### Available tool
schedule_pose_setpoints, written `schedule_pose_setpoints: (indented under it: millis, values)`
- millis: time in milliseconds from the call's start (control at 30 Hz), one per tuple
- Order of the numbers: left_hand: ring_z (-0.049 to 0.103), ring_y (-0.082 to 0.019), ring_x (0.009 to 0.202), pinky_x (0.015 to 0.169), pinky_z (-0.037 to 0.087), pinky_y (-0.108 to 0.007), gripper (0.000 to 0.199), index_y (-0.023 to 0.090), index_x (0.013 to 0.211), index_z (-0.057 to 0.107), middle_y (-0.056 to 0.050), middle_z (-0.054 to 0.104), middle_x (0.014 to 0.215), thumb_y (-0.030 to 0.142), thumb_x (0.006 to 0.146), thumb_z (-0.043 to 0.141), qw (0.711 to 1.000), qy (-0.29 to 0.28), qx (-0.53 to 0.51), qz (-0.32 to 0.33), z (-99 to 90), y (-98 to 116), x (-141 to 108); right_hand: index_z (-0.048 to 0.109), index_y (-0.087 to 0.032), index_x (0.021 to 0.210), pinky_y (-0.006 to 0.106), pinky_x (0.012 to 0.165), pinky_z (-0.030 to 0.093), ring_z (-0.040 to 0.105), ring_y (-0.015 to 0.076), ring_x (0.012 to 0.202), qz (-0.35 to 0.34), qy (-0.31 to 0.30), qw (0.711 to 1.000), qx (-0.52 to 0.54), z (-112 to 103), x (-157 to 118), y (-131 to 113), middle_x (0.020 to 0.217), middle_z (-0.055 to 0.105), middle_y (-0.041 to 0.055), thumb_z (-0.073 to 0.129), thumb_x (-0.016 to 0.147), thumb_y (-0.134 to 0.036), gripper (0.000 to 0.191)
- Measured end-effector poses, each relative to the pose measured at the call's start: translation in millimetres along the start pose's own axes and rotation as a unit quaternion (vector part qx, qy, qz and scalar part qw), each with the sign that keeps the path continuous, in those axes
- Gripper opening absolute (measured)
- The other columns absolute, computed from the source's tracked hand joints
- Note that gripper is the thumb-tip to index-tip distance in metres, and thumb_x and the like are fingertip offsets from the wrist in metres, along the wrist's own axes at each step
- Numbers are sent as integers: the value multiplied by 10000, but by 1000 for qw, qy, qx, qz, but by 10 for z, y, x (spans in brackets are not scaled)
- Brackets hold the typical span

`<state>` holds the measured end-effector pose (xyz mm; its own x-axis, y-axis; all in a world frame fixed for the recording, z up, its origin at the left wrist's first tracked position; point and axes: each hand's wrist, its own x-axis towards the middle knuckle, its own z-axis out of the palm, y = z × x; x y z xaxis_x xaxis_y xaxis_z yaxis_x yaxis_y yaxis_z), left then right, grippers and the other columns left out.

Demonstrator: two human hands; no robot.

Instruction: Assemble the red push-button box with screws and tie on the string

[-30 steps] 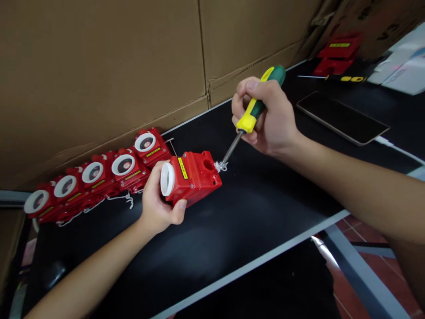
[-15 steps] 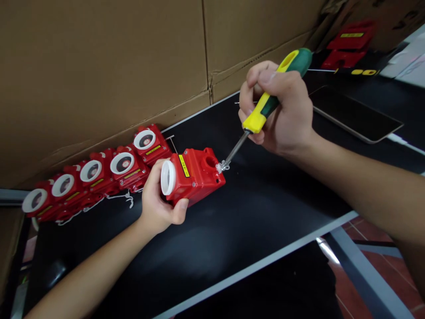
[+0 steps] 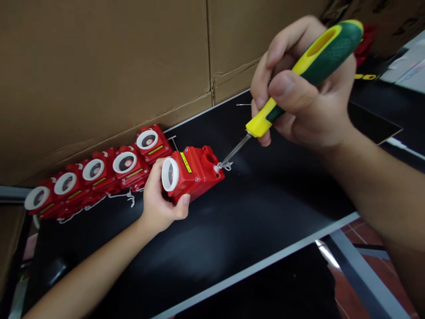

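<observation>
My left hand (image 3: pixel 162 201) is closed around a red plastic box (image 3: pixel 195 175) with a white ring on its near face and a yellow label on top. Gripped in my right hand (image 3: pixel 305 84) is a screwdriver (image 3: pixel 262 122) with a yellow and green handle. Its shaft slants down to the box's far right corner, where the tip meets a white knotted cord (image 3: pixel 226 166). Whether the tip sits on a screw there is too small to tell.
Several similar red boxes (image 3: pixel 128 164) stand in a row at the left, against a cardboard box (image 3: pixel 106 71). A T-shaped metal tool (image 3: pixel 173 141) lies behind the held box. A flat dark device (image 3: pixel 373 122) with a white cable lies at the right on the black table (image 3: pixel 232 248).
My right hand has shifted right and up, looking larger, and its fingers have changed position on the handle. The screwdriver tip stays at the box's corner. My left hand holds nearly still.
</observation>
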<state>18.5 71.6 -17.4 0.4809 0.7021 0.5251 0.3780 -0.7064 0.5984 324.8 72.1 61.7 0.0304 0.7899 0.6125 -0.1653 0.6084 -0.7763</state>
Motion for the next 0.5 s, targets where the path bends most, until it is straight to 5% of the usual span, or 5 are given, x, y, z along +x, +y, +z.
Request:
schedule_pose_setpoints:
  millis: [200, 367, 500]
  values:
    - [752, -262, 928, 843, 654, -410, 637, 221, 1389, 552, -80, 738, 1117, 679, 974, 707, 1000, 15, -2, -24, 17, -16, -24, 574, -291, 1019, 313, 370, 597, 728, 202, 511, 3, 5, 999, -46, -136, 23, -57, 795, 753, -29, 1021, 815, -460, 519]
    - [748, -276, 1016, 920, 650, -426, 680, 239, 1384, 560, -86, 732, 1187, 782, 990, 667, 998, 26, -5, -52, 28, -35, -28, 633, -248, 940, 240, 273, 455, 645, 159, 422, 63, 18, 997, 42, -51, 10, -97, 807, 800, 8, 801, 820, -397, 255]
    - [763, -304, 1141, 1036, 647, -456, 676, 238, 1424, 563, -115, 745, 1291, 769, 1019, 671, 997, 30, -26, -64, 40, -40, -27, 654, -246, 904, 258, 294, 500, 680, 177, 438, 78, 2, 996, 44, -41, 23, -100, 782, 788, -9, 795, 736, -338, 238]
